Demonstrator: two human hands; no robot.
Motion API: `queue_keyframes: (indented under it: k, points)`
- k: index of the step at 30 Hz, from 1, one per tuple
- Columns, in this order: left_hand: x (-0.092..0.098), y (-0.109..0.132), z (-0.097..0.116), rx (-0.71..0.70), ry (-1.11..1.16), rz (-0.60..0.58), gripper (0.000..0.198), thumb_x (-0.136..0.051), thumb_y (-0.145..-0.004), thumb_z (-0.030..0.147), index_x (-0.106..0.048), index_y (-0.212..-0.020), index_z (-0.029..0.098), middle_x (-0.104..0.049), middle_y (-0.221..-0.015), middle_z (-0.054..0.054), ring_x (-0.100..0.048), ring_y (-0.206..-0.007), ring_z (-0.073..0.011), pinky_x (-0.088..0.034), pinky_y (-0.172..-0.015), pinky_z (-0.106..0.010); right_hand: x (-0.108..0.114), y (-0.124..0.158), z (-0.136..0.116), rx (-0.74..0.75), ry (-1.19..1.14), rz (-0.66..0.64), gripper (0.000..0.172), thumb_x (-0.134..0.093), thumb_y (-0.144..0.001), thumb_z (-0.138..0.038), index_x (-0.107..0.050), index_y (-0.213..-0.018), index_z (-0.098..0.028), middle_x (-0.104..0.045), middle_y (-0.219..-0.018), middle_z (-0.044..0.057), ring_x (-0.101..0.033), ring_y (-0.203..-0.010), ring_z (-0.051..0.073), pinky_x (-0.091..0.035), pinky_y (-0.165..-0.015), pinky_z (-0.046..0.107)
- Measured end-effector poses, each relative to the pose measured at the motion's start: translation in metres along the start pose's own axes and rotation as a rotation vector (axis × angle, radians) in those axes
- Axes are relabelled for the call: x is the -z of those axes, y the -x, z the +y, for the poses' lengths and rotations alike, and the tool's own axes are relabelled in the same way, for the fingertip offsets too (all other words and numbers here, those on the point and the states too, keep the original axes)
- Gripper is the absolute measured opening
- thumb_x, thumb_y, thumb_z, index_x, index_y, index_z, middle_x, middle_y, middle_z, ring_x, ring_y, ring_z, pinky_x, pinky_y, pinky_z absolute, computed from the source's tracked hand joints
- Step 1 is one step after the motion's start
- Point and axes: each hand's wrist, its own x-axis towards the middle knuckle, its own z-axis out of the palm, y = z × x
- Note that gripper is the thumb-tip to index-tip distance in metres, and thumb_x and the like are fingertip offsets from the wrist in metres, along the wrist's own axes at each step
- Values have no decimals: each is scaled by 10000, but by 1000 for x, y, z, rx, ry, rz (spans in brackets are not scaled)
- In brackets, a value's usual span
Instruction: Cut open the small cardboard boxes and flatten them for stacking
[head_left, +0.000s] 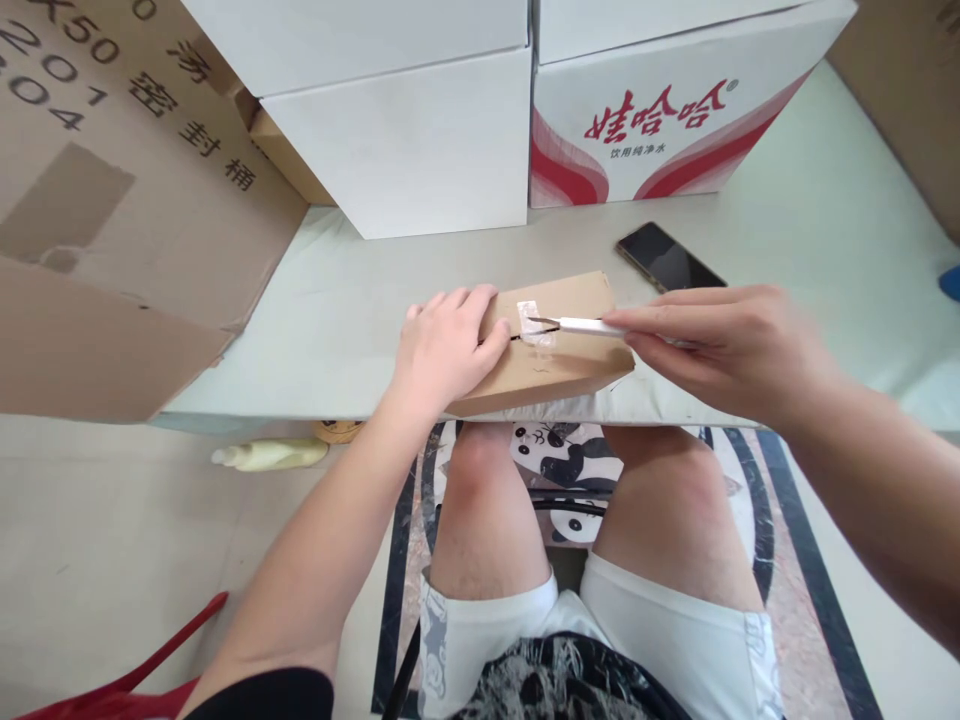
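Observation:
A small brown cardboard box (559, 365) lies at the near edge of the pale table (795, 230). My left hand (444, 350) rests on the box's left end, fingers curled over its top, pressing it down. My right hand (720, 340) pinches a white-handled knife (589, 326) whose blade tip touches a patch of clear tape (534, 322) over the box's flap seam.
A dark phone (667, 257) lies behind the box. White cartons (412, 140) and a red-and-white printed carton (660, 130) stand at the table's back. Large brown boxes (112, 220) crowd the left. A cream bottle (270, 455) lies on the floor below.

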Motion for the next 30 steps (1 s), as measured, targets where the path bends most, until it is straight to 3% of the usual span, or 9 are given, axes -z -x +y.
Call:
queue_keyframes:
  k: [4, 8, 12, 17, 21, 30]
  points:
    - [1, 0, 0, -2, -8, -9, 438, -374, -1026, 384, -647, -1327, 222, -720, -1312, -129, -649, -1196, -351, -487, -1020, -532, -2, -13, -2, 47, 175, -83, 282, -563, -1015, -279, -838, -1075, -284, -793, -852, 12, -618, -581, 151, -362, -484, 300]
    - [1, 0, 0, 2, 3, -9, 440, -374, -1026, 391, -647, -1329, 225, -720, -1312, -125, -647, -1200, -350, -486, -1023, -533, -1, -17, -3, -5, 242, -175, 308, -556, -1003, -310, -808, -1153, -215, -783, -953, 78, -677, -691, 212, -437, -541, 331]
    - [1, 0, 0, 1, 12, -16, 435, -376, -1025, 392, -645, -1328, 233, -718, -1316, -120, -642, -1208, -340, -480, -1033, -516, 0, -16, -1, -59, 233, -282, 363, -461, -1047, -335, -799, -1100, -214, -741, -886, 83, -659, -712, 217, -431, -561, 339]
    - [1, 0, -1, 5, 16, -6, 418, -388, -1019, 396, -652, -1303, 240, -731, -1274, -117, -645, -1188, -340, -485, -1006, -502, -4, -11, 5, -2, 217, -203, 342, -475, -1047, -332, -786, -1186, -305, -756, -994, 59, -633, -767, 196, -397, -578, 323]
    - [0, -1, -2, -2, 23, -1, 418, -394, -1015, 393, -655, -1300, 233, -734, -1272, -125, -649, -1178, -356, -487, -997, -524, -4, -9, 4, 7, 237, -170, 345, -474, -1041, -320, -791, -1172, -346, -754, -1024, 44, -547, -659, 167, -298, -503, 339]
    - [-1, -2, -2, -18, 18, -12, 432, -383, -1018, 392, -646, -1319, 228, -721, -1280, -132, -638, -1193, -356, -484, -1021, -537, 7, -8, -2, 26, 298, -186, 334, -499, -997, -203, -767, -1148, -335, -734, -877, 53, -572, -734, 210, -171, -469, 350]
